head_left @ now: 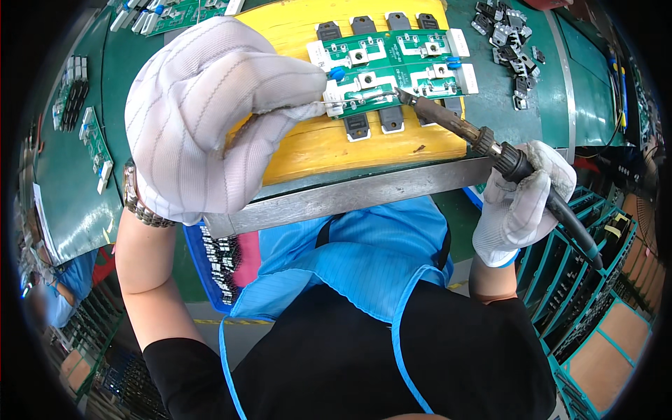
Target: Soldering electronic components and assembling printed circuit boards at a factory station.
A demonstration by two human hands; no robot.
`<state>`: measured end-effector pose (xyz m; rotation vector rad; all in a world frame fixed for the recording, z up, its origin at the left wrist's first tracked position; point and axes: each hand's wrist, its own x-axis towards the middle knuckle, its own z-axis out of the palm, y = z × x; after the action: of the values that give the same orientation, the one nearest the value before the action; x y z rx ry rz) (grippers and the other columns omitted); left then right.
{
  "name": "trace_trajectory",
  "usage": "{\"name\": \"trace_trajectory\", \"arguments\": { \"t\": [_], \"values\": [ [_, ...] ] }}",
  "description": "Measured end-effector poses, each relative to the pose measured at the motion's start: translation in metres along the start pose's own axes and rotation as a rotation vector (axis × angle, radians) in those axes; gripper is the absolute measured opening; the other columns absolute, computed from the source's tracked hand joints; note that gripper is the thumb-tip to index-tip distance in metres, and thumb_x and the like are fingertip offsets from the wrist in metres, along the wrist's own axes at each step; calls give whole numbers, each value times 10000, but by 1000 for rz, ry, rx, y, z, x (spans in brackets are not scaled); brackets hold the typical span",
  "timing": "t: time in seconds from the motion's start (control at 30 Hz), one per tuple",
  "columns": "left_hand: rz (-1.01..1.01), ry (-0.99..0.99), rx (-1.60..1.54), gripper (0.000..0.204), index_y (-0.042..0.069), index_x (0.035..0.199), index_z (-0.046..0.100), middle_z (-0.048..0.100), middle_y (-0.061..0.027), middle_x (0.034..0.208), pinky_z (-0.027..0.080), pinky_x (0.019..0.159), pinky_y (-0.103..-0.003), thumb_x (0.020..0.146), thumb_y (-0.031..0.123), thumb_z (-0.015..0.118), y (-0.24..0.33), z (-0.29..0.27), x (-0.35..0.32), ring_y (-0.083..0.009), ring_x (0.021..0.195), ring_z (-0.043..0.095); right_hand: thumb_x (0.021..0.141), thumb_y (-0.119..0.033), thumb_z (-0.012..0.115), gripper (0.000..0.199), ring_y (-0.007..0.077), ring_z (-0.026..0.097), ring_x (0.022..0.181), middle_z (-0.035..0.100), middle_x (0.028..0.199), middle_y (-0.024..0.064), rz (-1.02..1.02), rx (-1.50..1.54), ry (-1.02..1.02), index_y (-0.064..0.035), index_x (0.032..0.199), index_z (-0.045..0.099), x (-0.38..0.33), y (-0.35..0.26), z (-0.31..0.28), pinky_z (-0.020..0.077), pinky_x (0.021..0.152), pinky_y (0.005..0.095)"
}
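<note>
A green circuit board (404, 61) lies on a yellow block (301, 159), with several black components (392, 119) sticking out along its long edges. My left hand (203, 115), in a white glove, is closed at the board's left end; thumb and forefinger pinch a thin solder wire (324, 103) that reaches over the lower row of pads. My right hand (528, 199), also gloved, grips a soldering iron (455, 124) by its dark handle. The iron's tip touches or almost touches the board near the lower middle; I cannot tell which.
Loose black components (514, 49) lie in a pile at the far right. More boards (96, 147) rest on the green table to the left. A metal edge (364, 194) runs along the front. A blue bin (210, 269) stands below left, a rack (581, 245) at the right.
</note>
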<state>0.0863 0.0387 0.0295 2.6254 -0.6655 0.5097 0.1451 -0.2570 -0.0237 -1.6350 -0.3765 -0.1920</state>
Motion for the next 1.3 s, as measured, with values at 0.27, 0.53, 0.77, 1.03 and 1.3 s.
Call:
{"name": "trace_trajectory", "arguments": {
  "t": [0.27, 0.53, 0.77, 1.03, 1.3],
  "values": [
    [44, 62, 15, 223, 62, 886, 691, 689, -42, 842, 481, 616, -318, 673, 15, 735, -1, 10, 1, -218, 685, 602, 911, -177, 608, 246, 116, 574, 523, 607, 1039, 168, 6, -13, -11, -8, 1062, 514, 1, -1, 0, 478, 467, 221],
    [100, -61, -170, 119, 113, 883, 713, 666, -17, 815, 462, 618, -337, 777, 158, 680, 6, 0, 0, -198, 686, 600, 916, -191, 603, 253, 117, 584, 572, 606, 1029, 158, -248, -323, -8, -4, 1064, 518, 8, 18, -14, 489, 499, 220],
    [286, -25, -5, 283, 97, 989, 665, 713, -28, 1068, 403, 527, -289, 713, 132, 718, 14, 23, -5, -144, 589, 549, 915, -209, 612, 263, 134, 607, 686, 607, 1035, 154, -19, -27, -25, -7, 1056, 523, 3, -1, -1, 519, 607, 242],
    [268, -236, 8, 205, 123, 1010, 586, 681, -4, 1114, 455, 486, -283, 832, 199, 651, 13, 22, 1, -152, 624, 628, 917, -213, 613, 260, 120, 596, 647, 608, 1033, 152, 3, -12, -29, -15, 1057, 521, 3, -1, -3, 513, 578, 234],
    [203, -130, -80, 270, 117, 940, 678, 713, -33, 1041, 411, 539, -282, 674, 133, 723, 12, 14, -2, -161, 638, 591, 934, -256, 529, 285, 181, 581, 885, 582, 1031, 156, -48, -292, 105, 18, 1010, 537, 6, 2, -2, 489, 827, 329]
  ]
}}
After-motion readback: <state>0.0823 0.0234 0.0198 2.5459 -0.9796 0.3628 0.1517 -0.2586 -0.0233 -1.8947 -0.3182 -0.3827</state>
